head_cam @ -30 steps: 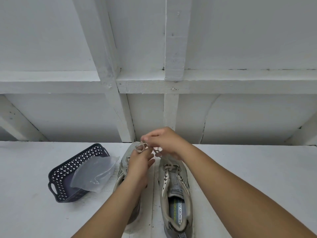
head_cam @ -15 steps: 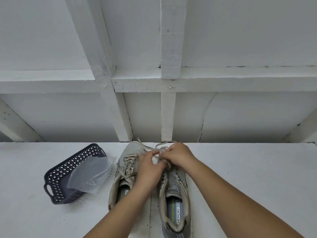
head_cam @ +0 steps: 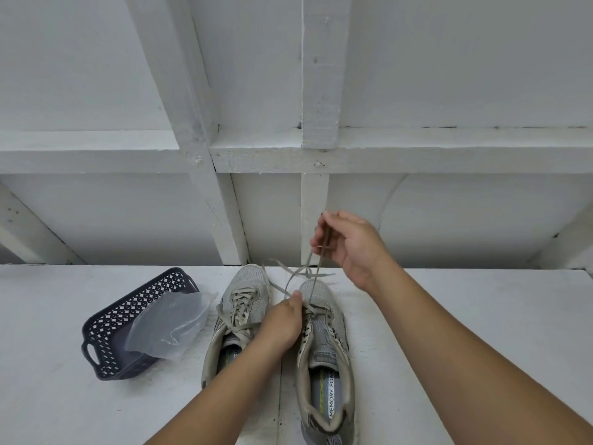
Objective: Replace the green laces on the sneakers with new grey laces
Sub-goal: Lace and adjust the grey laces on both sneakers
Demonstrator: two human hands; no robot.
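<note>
Two grey sneakers sat side by side on the white counter (head_cam: 449, 316), toes toward the white timber-framed wall (head_cam: 417, 220). Left sneaker (head_cam: 244, 303) was fully laced in a grey lace. Right sneaker (head_cam: 324, 354) was laced only at the lowest eyelets; upper eyelets open, "MEMORY FOAM" insole visible.

Right hand (head_cam: 353, 248) was raised above the toe of the right sneaker, fingers curled, pinching a strand of the grey lace (head_cam: 316, 264) between thumb and fingertips. Strand ran taut down to the shoe's lower eyelets.

Left hand (head_cam: 282, 322) was low, between the two sneakers and over the right one's tongue, fingers closed and pinching the other strand at thumb tip. Strands crossed just past the toe; loose ends lay on the counter by the wall.

Exact eyelet each strand exited was hard to tell, the left hand covered it.

Dark perforated plastic basket (head_cam: 106, 342) sat left of the sneakers, near but apart. A crumpled clear plastic bag (head_cam: 170, 322) lay partly in it, spilling over the rim toward the left sneaker.
</note>
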